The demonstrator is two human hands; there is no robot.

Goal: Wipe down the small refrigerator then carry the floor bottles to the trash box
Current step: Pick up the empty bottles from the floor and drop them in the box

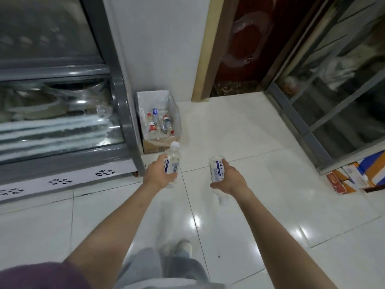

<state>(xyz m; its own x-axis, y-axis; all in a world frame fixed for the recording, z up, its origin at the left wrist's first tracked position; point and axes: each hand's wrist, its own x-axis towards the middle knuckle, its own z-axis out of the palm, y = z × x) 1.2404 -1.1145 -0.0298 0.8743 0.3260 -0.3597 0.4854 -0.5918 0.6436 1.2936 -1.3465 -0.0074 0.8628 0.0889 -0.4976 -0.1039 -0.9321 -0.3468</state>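
Bright overhead glare on glossy floor tiles (pixel 229 226), blurred fisheye edges

It looks like a small shop or eatery: a glass-fronted display fridge (pixel 58 105) stands on glossy white floor tiles (pixel 239 142), beside a bottle-filled trash box (pixel 158 119) and stacked cartons (pixel 354 176).

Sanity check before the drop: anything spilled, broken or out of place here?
No spill or damage shows. Left hand and right hand each hold a clear bottle. The lined trash box stands upright by the refrigerator, bottles inside.
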